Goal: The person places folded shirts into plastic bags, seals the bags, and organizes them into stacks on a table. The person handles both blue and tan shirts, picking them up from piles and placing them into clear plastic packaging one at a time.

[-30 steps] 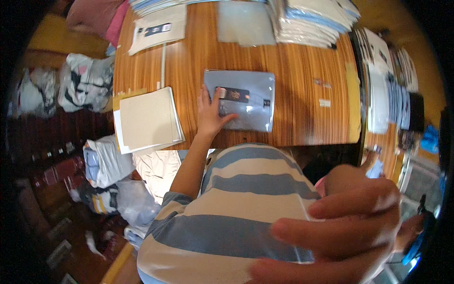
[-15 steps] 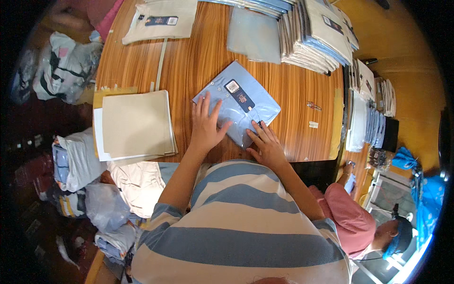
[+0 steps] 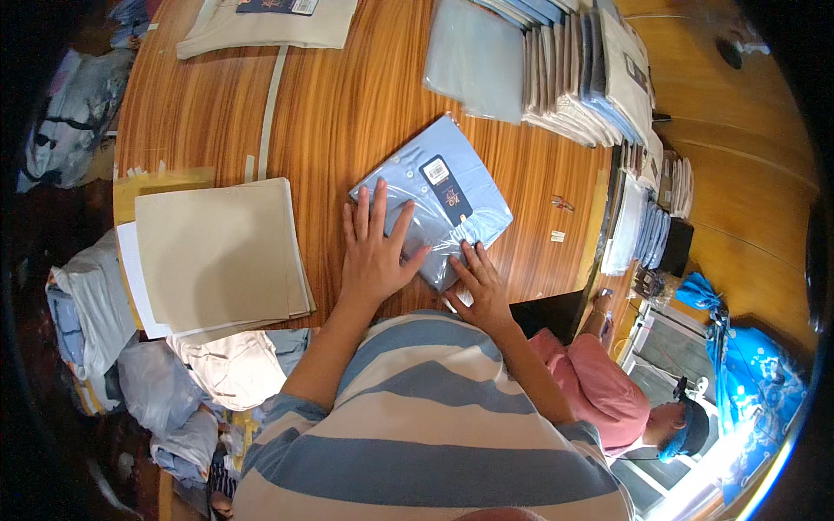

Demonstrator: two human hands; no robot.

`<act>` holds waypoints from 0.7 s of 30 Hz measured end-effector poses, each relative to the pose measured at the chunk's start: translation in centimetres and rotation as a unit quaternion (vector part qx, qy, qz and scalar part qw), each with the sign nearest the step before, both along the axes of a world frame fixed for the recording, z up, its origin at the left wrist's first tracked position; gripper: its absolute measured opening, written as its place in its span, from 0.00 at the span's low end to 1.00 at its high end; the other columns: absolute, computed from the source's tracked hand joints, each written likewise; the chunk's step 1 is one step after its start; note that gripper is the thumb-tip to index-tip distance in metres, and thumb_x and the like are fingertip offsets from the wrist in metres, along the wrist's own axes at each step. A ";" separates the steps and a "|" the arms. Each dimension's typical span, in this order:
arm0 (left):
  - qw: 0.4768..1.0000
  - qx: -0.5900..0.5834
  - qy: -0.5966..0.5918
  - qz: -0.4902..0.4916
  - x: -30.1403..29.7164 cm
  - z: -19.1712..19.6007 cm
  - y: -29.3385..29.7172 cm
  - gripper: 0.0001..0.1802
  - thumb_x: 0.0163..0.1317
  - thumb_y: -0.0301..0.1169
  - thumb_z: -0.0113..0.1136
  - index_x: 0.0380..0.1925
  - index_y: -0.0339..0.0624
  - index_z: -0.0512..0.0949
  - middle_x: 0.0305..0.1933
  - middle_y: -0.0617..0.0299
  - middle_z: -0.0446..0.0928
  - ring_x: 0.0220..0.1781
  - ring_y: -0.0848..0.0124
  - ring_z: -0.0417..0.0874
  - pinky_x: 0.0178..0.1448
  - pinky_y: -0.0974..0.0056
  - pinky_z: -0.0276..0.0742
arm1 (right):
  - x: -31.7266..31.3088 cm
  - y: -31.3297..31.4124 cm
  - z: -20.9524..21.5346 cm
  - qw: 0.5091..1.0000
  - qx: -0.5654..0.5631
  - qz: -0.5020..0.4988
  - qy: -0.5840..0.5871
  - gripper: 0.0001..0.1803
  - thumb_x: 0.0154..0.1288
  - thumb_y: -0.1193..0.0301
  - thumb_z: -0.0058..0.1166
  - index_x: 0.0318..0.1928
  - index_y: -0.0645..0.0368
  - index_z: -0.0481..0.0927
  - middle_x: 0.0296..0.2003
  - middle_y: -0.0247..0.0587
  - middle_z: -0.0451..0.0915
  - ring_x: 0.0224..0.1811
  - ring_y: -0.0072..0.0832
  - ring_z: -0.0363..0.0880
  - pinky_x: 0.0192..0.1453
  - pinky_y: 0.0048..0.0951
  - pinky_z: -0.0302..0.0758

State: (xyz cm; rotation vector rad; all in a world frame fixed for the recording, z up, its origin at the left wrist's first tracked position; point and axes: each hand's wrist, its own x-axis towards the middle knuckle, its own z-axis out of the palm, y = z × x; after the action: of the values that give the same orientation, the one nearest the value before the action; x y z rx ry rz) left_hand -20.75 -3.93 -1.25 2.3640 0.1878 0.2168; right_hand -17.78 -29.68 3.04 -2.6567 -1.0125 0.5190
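A folded blue garment [image 3: 473, 161] in clear plastic lies slanted on the wooden table in front of me. It bears a dark navy tag [image 3: 446, 193] with a white label. On its left side rests my left hand [image 3: 380, 243], open, fingers spread over the plastic. My right hand [image 3: 479, 286] is at the near right corner, fingers apart, fingertips touching the plastic. Glare on the film and my hands hide part of the garment's near side.
Beige and white sheets [image 3: 213, 252] are stacked at the left. Clear plastic bags [image 3: 476, 61] lie at the back beside piled folded garments [image 3: 573, 87]. A beige garment [image 3: 269, 26] is at the far left. At the right sits a person in a pink top [image 3: 599, 382].
The view has shifted, so the table's objects sit differently in it. My right fingers have moved slightly along the near right edge; my left hand stays spread on the package.
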 end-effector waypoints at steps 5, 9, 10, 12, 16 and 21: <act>1.000 -0.015 0.005 -0.010 -0.2 0.5 0.1 0.40 0.60 0.57 0.63 0.69 0.49 0.71 0.81 0.41 0.47 0.81 0.38 0.45 0.77 0.28 0.40 | -0.6 0.8 0.3 0.999 -0.018 -0.024 -0.012 0.38 0.56 0.61 0.71 0.68 0.46 0.72 0.76 0.42 0.60 0.78 0.54 0.56 0.74 0.51 0.65; 0.999 0.023 0.004 -0.025 0.0 0.9 0.1 0.40 0.60 0.57 0.64 0.69 0.49 0.70 0.79 0.41 0.52 0.80 0.39 0.50 0.76 0.28 0.42 | -0.2 1.7 1.2 0.999 0.016 -0.039 -0.029 0.36 0.56 0.58 0.71 0.66 0.47 0.74 0.74 0.44 0.62 0.76 0.54 0.58 0.73 0.52 0.65; 0.999 0.035 -0.001 -0.025 -0.1 0.7 0.0 0.40 0.60 0.56 0.64 0.68 0.49 0.71 0.78 0.42 0.54 0.79 0.40 0.52 0.76 0.28 0.42 | 0.0 1.6 1.4 0.998 0.029 -0.042 -0.035 0.35 0.56 0.59 0.71 0.65 0.48 0.74 0.74 0.46 0.61 0.76 0.54 0.58 0.73 0.53 0.65; 0.999 0.035 -0.035 -0.021 0.0 0.0 0.1 0.34 0.61 0.51 0.66 0.64 0.48 0.75 0.75 0.44 0.60 0.75 0.41 0.58 0.76 0.33 0.50 | 0.6 1.0 1.2 0.992 0.061 -0.072 -0.084 0.34 0.56 0.62 0.72 0.63 0.51 0.75 0.71 0.51 0.65 0.73 0.54 0.63 0.71 0.50 0.68; 0.987 -0.088 0.020 0.132 2.8 1.6 1.5 0.27 0.62 0.45 0.67 0.58 0.44 0.79 0.61 0.45 0.75 0.63 0.49 0.74 0.68 0.48 0.68 | 2.0 -1.1 -0.8 0.894 0.266 -0.361 0.011 0.26 0.60 0.67 0.72 0.55 0.63 0.75 0.61 0.55 0.75 0.60 0.44 0.78 0.60 0.42 0.78; 0.983 -0.135 0.122 0.033 5.3 3.6 3.9 0.22 0.62 0.35 0.69 0.50 0.32 0.79 0.34 0.53 0.85 0.37 0.60 0.86 0.46 0.58 0.81 | 7.2 -5.6 -3.8 0.795 0.284 -0.467 0.264 0.15 0.69 0.66 0.65 0.44 0.67 0.80 0.32 0.38 0.83 0.36 0.24 0.80 0.41 0.28 0.77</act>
State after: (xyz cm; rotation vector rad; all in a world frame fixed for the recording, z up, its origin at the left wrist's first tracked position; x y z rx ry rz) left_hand -15.41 -0.06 2.38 2.1096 0.3880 -0.0655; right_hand -10.60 -35.26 -0.75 -1.9184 0.3144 0.5362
